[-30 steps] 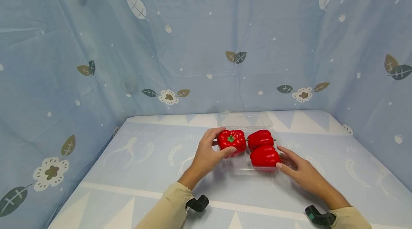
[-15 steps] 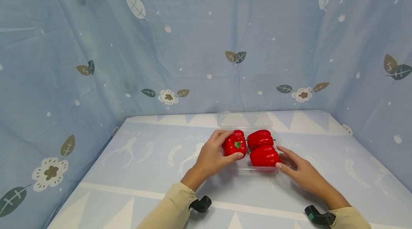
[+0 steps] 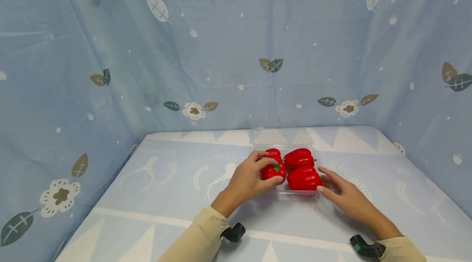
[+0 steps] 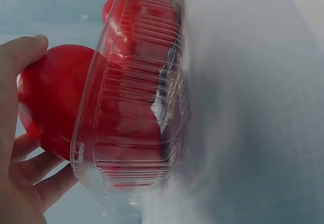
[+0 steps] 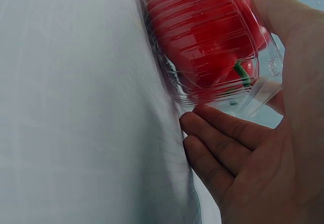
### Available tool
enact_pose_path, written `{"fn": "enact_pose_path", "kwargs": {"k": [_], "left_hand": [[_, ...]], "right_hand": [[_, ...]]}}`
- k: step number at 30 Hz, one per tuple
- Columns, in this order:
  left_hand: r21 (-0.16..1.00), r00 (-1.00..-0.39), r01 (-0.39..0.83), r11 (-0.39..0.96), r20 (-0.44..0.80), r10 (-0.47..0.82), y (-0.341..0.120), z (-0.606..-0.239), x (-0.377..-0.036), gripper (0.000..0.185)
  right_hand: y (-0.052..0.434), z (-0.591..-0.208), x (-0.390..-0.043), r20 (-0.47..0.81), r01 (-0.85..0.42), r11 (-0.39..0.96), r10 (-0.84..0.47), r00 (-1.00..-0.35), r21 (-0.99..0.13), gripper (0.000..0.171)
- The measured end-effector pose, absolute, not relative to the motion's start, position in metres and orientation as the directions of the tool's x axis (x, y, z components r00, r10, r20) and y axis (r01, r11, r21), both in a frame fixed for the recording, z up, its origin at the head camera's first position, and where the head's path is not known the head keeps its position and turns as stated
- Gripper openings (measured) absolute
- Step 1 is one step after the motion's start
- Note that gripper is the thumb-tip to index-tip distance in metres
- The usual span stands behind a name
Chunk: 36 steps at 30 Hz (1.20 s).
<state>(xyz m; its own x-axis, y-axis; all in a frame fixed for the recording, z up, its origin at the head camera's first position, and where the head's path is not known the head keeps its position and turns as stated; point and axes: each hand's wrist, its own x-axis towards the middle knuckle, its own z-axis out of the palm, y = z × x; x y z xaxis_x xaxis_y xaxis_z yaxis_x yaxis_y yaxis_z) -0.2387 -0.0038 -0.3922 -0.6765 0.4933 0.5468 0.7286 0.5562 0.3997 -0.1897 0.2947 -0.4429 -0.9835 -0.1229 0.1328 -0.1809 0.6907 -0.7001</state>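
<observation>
My left hand [image 3: 250, 176] holds a glossy red bell pepper [image 4: 58, 92] by its sides, its green stem facing up and toward me. The pepper sits at the front left of a clear plastic clamshell box [image 4: 136, 163], partly above the rim in the left wrist view. Two more red peppers lie on the box's right side, a rear one [image 3: 298, 158] and a front one [image 3: 304, 178]. Another pepper [image 3: 273, 152] shows behind the held one, partly covered. My right hand [image 3: 346, 196] rests at the box's front right corner, thumb at the front rim, other fingers extended along the side.
The box's clear lid [image 3: 281, 136] lies folded back behind it. A pale blue and white patterned cloth [image 3: 155, 196] covers the table. Blue printed curtains [image 3: 236, 49] stand behind and at both sides.
My left hand has shifted right and slightly toward me with its pepper, whose stem end has turned. The pepper behind shows more clearly. My right hand stays in place.
</observation>
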Motion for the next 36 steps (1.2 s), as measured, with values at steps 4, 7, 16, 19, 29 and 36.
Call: {"fn": "enact_pose_path", "kwargs": {"k": [4,7,16,19,29,36], "left_hand": [[0.355,-0.675,0.730,0.583,0.509,0.534,-0.002,-0.392,-0.237,0.040],[0.283,-0.671,0.730,0.623,0.472,0.572,0.000,-0.391,-0.236,0.043],[0.143,-0.662,0.724,0.675,0.418,0.622,0.007,-0.387,-0.234,0.041],[0.160,-0.660,0.733,0.661,0.405,0.633,0.006,-0.387,-0.234,0.042],[0.270,-0.683,0.729,0.629,0.344,0.644,-0.001,-0.386,-0.236,0.063],[0.300,-0.715,0.699,0.650,0.325,0.619,0.000,-0.386,-0.234,0.062]], "right_hand": [[0.295,-0.444,-0.190,0.133,-0.180,0.690,-0.122,-0.984,-0.701,0.070],[0.296,-0.444,-0.190,0.141,-0.190,0.684,-0.127,-0.982,-0.705,0.070],[0.296,-0.440,-0.189,0.150,-0.202,0.679,-0.135,-0.979,-0.705,0.069],[0.295,-0.438,-0.188,0.149,-0.203,0.680,-0.138,-0.979,-0.704,0.069],[0.296,-0.439,-0.189,0.142,-0.193,0.678,-0.131,-0.981,-0.710,0.069],[0.297,-0.443,-0.190,0.147,-0.202,0.675,-0.139,-0.979,-0.710,0.070]]}}
